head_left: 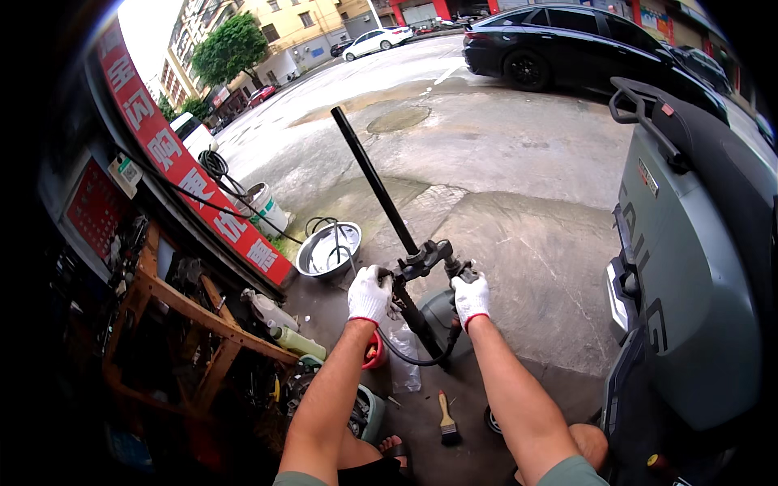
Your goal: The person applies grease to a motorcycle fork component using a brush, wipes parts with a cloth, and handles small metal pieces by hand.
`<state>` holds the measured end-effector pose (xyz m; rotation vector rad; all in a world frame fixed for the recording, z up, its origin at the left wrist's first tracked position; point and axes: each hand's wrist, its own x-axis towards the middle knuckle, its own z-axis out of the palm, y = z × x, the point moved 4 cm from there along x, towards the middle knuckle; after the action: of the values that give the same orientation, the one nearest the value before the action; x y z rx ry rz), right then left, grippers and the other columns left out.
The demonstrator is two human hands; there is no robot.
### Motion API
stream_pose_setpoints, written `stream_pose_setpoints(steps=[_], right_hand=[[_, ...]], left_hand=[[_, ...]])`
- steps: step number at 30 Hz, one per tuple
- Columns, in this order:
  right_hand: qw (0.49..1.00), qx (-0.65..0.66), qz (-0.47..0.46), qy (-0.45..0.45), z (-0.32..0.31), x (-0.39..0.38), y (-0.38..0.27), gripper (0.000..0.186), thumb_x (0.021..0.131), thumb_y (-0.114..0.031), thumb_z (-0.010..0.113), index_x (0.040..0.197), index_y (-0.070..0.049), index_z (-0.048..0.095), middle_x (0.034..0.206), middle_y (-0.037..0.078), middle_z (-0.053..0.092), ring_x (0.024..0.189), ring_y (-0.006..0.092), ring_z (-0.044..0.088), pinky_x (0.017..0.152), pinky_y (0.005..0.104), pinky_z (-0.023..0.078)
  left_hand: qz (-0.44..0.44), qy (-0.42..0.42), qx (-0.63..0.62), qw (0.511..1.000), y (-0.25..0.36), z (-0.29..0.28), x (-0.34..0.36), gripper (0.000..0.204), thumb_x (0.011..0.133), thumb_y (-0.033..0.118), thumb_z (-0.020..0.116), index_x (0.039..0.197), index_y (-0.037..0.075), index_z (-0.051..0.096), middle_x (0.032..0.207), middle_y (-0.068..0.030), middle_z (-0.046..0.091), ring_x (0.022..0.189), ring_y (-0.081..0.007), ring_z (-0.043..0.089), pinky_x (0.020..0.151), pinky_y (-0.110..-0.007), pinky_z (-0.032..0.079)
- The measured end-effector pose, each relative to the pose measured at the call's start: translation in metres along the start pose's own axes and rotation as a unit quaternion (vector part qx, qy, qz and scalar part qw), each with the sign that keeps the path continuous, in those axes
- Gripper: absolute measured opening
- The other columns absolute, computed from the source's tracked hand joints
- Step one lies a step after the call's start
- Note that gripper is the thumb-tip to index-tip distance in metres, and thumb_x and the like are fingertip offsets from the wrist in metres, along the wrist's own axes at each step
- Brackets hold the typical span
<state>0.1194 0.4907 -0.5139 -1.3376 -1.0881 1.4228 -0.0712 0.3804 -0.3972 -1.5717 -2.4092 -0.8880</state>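
In front of me a black front fork of a scooter or motorcycle stands at a tilt, its long steering tube (374,180) slanting up to the left. A clamp (425,261) joins the tube to the legs below. My left hand (370,296), in a white knit glove, is closed on the fork at the clamp's left side. On the other side my right hand (471,300), gloved the same way, is wrapped round a dark part beside the clamp; its exact shape is hidden. A black hose (395,351) loops below, between my forearms.
A grey scooter (697,235) stands close on the right. To the left are a wooden frame (190,312) and a yellowish bottle (298,341). A basin (301,261) with a hose lies ahead. On the ground are a paintbrush (446,417), a plastic bag (405,368) and a red container (375,360).
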Motion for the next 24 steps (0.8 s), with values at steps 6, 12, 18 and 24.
stream_pose_setpoints(steps=[6, 12, 18, 24], right_hand=[[0.941, 0.270, 0.202, 0.028, -0.034, -0.022, 0.045, 0.014, 0.092, -0.016, 0.060, 0.092, -0.003, 0.057, 0.066, 0.014, 0.060, 0.047, 0.0265, 0.058, 0.039, 0.0384, 0.047], [0.903, 0.339, 0.202, 0.171, -0.105, -0.029, 0.119, 0.018, 0.099, -0.020, 0.048, 0.101, -0.003, 0.054, 0.090, 0.017, 0.061, 0.076, 0.0334, 0.064, 0.067, 0.0488, 0.059], [0.854, 0.442, 0.254, 0.100, -0.085, -0.104, 0.141, 0.018, 0.097, -0.016, 0.054, 0.108, -0.002, 0.052, 0.104, 0.016, 0.056, 0.091, 0.0354, 0.060, 0.081, 0.0538, 0.059], [0.853, 0.376, 0.327, 0.153, -0.067, -0.141, 0.209, 0.017, 0.101, -0.023, 0.052, 0.103, -0.006, 0.055, 0.096, 0.016, 0.062, 0.085, 0.0355, 0.063, 0.078, 0.0518, 0.059]], left_hand=[[-0.082, 0.012, -0.062, 0.995, -0.061, -0.020, -0.017, 0.019, 0.088, 0.025, 0.065, 0.095, 0.008, 0.069, 0.096, -0.0187, 0.067, 0.095, -0.0366, 0.065, 0.085, -0.044, 0.051], [-0.081, -0.011, -0.060, 0.995, -0.069, -0.022, -0.023, 0.022, 0.093, 0.027, 0.058, 0.102, 0.007, 0.063, 0.100, -0.0199, 0.064, 0.098, -0.0376, 0.063, 0.086, -0.046, 0.050], [-0.069, -0.042, -0.093, 0.992, -0.071, -0.018, -0.029, 0.023, 0.095, 0.028, 0.056, 0.103, 0.007, 0.061, 0.102, -0.0197, 0.063, 0.098, -0.0379, 0.063, 0.086, -0.047, 0.050], [-0.084, -0.043, -0.128, 0.987, -0.074, -0.017, -0.030, 0.021, 0.094, 0.023, 0.058, 0.103, 0.005, 0.064, 0.103, -0.0203, 0.065, 0.102, -0.0373, 0.061, 0.089, -0.045, 0.048]])
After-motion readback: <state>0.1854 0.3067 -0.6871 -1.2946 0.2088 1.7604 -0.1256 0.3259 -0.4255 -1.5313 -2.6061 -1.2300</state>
